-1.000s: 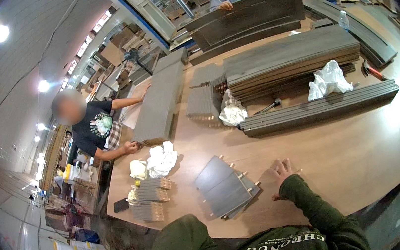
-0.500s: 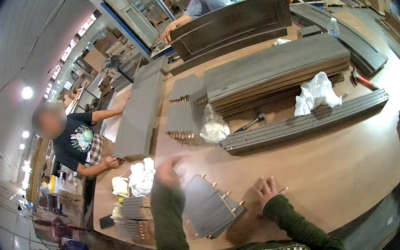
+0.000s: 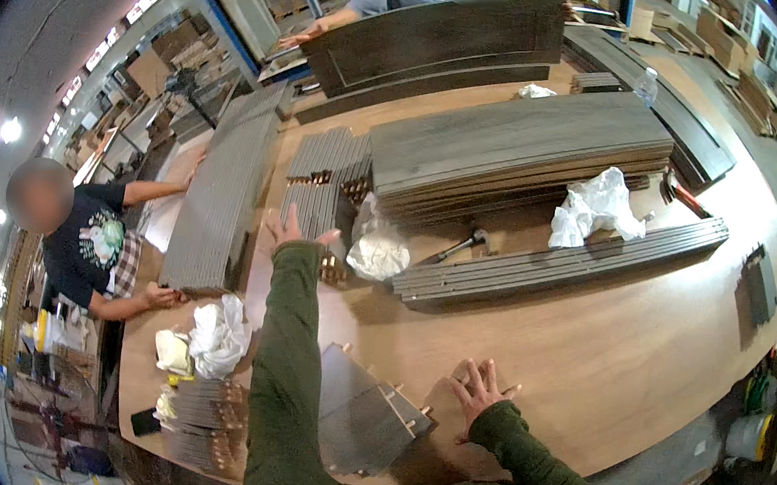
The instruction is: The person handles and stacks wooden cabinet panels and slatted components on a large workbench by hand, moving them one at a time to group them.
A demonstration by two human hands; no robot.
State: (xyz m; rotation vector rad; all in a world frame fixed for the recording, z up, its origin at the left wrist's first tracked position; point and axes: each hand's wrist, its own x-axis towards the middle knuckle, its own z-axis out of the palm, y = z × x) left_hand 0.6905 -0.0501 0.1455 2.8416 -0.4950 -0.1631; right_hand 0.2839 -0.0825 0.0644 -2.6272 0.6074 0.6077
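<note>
My left hand (image 3: 301,230) reaches far forward with its fingers spread, at the near end of a stack of short grey slats (image 3: 314,202) that have wooden dowels in their ends. Nothing shows in its grip. My right hand (image 3: 481,395) rests on the brown tabletop (image 3: 568,362), fingers apart, also holding nothing. Between my forearms lie overlapping grey panels (image 3: 355,398), with pale dowels sticking out along an edge. Part of these panels is hidden by my left sleeve.
Wide grey boards (image 3: 526,148) are stacked beyond a hammer (image 3: 461,245) and a row of long slats (image 3: 570,265). White plastic bags (image 3: 596,210) lie around. One co-worker holds a dark panel (image 3: 441,50) at the far side; another handles long boards (image 3: 221,188) at left.
My left hand has moved forward from beside the grey panels to the stack of short slats, and its fingers have spread. My right hand stays on the tabletop. The view has shifted.
</note>
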